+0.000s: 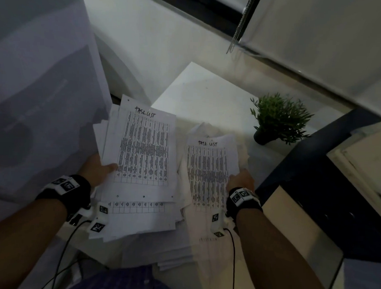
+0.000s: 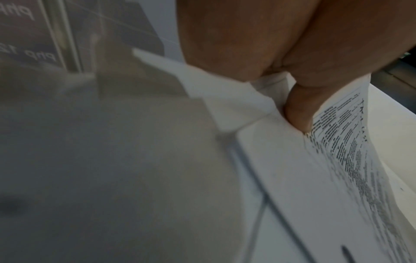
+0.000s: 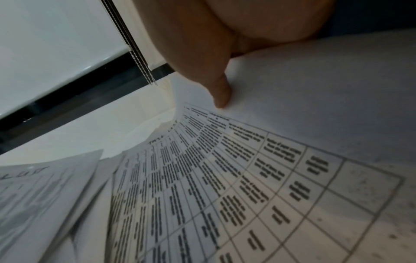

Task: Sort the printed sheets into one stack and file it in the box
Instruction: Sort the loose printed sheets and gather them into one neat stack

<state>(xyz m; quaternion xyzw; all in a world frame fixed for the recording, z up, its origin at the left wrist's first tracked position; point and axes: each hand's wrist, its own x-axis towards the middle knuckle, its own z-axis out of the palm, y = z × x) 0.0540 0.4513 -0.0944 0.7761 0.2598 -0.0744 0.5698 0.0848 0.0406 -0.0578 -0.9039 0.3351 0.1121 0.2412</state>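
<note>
Two bundles of printed sheets headed "TASK LIST" lie side by side before me. My left hand (image 1: pixel 103 169) grips the left bundle (image 1: pixel 143 151) at its left edge. Its thumb (image 2: pixel 299 113) presses on the top sheet (image 2: pixel 342 156), and the fingers are hidden beneath. My right hand (image 1: pixel 240 179) pinches the right bundle (image 1: pixel 208 173) at its right edge, thumb (image 3: pixel 220 96) on the top sheet (image 3: pixel 247 178), which curls upward. More loose sheets (image 1: pixel 172 250) lie fanned out underneath both bundles. A dark box (image 1: pixel 297 168) with pale contents stands at the right.
A small potted plant (image 1: pixel 278 119) stands on the white table (image 1: pixel 198 90) behind the right bundle. A large pale panel (image 1: pixel 39 94) rises on the left. A blind's bead chain (image 1: pixel 239 26) hangs at the back.
</note>
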